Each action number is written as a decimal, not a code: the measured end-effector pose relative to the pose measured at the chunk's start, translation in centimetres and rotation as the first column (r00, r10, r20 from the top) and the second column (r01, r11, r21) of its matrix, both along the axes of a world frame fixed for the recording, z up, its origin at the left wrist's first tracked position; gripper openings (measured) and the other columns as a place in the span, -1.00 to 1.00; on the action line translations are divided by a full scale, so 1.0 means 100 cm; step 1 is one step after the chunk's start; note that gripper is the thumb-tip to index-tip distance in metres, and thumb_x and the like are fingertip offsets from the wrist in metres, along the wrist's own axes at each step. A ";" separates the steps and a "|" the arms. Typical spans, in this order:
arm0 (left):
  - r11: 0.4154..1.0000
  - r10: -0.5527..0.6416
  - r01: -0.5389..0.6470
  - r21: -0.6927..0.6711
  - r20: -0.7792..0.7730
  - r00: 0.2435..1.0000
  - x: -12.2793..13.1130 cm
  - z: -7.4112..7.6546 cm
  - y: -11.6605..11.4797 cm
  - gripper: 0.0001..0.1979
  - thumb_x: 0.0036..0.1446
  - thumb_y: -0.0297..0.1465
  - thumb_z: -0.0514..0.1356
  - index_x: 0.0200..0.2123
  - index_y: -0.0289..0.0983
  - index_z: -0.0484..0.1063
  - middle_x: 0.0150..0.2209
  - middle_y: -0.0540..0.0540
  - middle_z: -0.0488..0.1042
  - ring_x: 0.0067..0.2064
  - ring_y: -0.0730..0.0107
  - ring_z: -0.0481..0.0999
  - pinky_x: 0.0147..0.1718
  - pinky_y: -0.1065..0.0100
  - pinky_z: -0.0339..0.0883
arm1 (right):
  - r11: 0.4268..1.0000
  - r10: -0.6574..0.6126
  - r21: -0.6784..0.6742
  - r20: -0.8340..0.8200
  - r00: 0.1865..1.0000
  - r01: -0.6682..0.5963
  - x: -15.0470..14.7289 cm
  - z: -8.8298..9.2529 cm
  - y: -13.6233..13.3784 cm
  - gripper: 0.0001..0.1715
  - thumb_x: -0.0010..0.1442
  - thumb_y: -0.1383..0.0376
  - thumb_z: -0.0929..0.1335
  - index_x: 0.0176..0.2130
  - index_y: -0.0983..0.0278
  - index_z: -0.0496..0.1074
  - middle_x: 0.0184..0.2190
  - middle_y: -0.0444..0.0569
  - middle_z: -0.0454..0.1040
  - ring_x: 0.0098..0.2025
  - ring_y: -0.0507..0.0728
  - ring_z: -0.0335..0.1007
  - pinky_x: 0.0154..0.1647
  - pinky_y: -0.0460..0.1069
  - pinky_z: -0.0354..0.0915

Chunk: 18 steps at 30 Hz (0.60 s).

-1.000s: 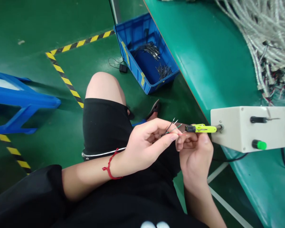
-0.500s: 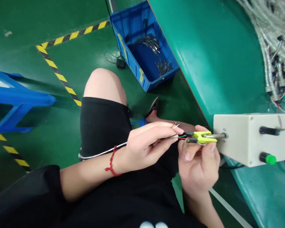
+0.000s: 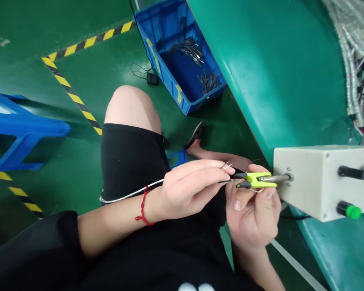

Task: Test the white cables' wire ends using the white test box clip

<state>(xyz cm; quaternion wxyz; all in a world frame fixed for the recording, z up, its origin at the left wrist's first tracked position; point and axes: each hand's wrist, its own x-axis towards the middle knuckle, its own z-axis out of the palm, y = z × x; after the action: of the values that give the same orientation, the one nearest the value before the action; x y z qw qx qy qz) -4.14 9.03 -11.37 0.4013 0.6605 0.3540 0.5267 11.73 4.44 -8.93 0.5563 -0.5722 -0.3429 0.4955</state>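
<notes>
Left hand (image 3: 191, 190), red string bracelet (image 3: 143, 206) on the wrist: grip closed on a white cable (image 3: 133, 194), which runs back across the wrist and over the thigh. Fingers hide the cable's end section. Two bare wire tips (image 3: 227, 165) poke out above the index finger; a thin dark lead (image 3: 227, 181) continues right, into the yellow clip (image 3: 256, 180).

Right hand (image 3: 251, 214): grip closed around the yellow clip, fingers curled under it, thumb on its near side. Exact finger hold is partly hidden. The clip has two black tips with the lead between them; can't tell if they are clamped on it. It sits on one metal rod (image 3: 274, 178) coming out of a beige box (image 3: 309, 182), hands just beside the box. Box shows one black knob (image 3: 352, 172) and one green knob (image 3: 348, 209), and is cut off at the right edge.

Below the hands: black shorts (image 3: 130, 161), one knee, one sandalled foot (image 3: 195, 137).

Farther: teal counter (image 3: 261, 81) with a white cable bundle (image 3: 359, 68), cut off by the frame. Blue crate (image 3: 157, 44) on the floor holds two clumps of wires (image 3: 185, 50). Beside it, one small black adapter (image 3: 152, 79). Blue stool (image 3: 21, 129) at left, cut off.
</notes>
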 end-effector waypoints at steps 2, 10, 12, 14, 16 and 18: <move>1.000 0.011 -0.011 -0.001 -0.007 1.000 0.001 0.000 -0.001 -0.76 0.26 -0.69 0.34 -0.02 -0.41 0.56 -0.03 -0.28 0.73 0.04 0.28 0.75 0.09 0.40 0.65 | 1.000 0.015 -0.011 0.003 1.000 -0.015 0.001 0.000 0.000 -0.56 0.51 0.19 0.19 0.19 0.12 0.51 -0.69 -0.18 0.33 -0.67 0.13 0.17 -0.58 0.09 0.19; 0.999 0.039 -0.039 0.027 0.000 0.999 0.004 -0.001 -0.001 -0.76 0.26 -0.68 0.34 -0.03 -0.41 0.57 -0.05 -0.28 0.73 0.02 0.25 0.76 0.09 0.41 0.65 | 0.999 0.044 0.001 -0.064 0.997 -0.044 0.005 0.002 0.001 -0.54 0.49 0.19 0.20 0.20 0.17 0.52 -0.66 -0.16 0.37 -0.65 0.11 0.22 -0.54 0.07 0.25; 0.998 0.039 -0.039 0.042 0.005 0.999 0.004 0.000 -0.001 -0.78 0.24 -0.70 0.35 -0.06 -0.45 0.57 -0.05 -0.32 0.73 0.03 0.25 0.76 0.10 0.43 0.64 | 0.998 0.058 -0.022 -0.090 0.994 -0.060 0.006 0.003 0.003 -0.53 0.48 0.16 0.20 0.20 0.20 0.52 -0.64 -0.14 0.41 -0.62 0.12 0.28 -0.52 0.07 0.30; 0.999 0.034 -0.035 0.039 0.009 0.999 0.004 0.000 -0.002 -0.78 0.24 -0.70 0.35 -0.06 -0.45 0.57 -0.05 -0.32 0.73 0.03 0.26 0.75 0.10 0.41 0.65 | 0.994 0.078 -0.063 -0.111 0.991 -0.086 0.009 0.006 0.002 -0.46 0.46 0.09 0.21 0.23 0.26 0.50 -0.60 -0.10 0.47 -0.60 0.12 0.32 -0.54 0.06 0.31; 0.999 0.031 -0.031 0.031 0.002 1.000 0.003 0.001 -0.002 -0.77 0.26 -0.69 0.35 -0.03 -0.41 0.57 -0.05 -0.29 0.73 0.03 0.27 0.75 0.09 0.40 0.66 | 0.986 0.101 -0.128 -0.072 0.992 -0.110 0.012 0.010 -0.003 -0.39 0.45 0.02 0.20 0.21 0.29 0.52 -0.56 -0.06 0.53 -0.59 0.13 0.37 -0.59 0.05 0.31; 0.999 0.026 -0.026 0.023 -0.010 1.000 0.002 0.001 -0.002 -0.74 0.28 -0.67 0.34 0.00 -0.37 0.56 -0.04 -0.26 0.73 0.02 0.28 0.75 0.06 0.38 0.68 | 0.985 0.092 -0.156 0.112 0.989 -0.074 0.017 0.015 -0.014 -0.47 0.44 0.04 0.25 0.10 0.27 0.60 -0.49 -0.01 0.59 -0.55 0.16 0.46 -0.62 0.05 0.33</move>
<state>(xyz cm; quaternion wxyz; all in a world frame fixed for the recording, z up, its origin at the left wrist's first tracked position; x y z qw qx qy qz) -3.91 8.80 -11.30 0.3851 0.6631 0.3585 0.5325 13.42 3.01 -7.47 0.4688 -0.6264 -0.3604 0.5079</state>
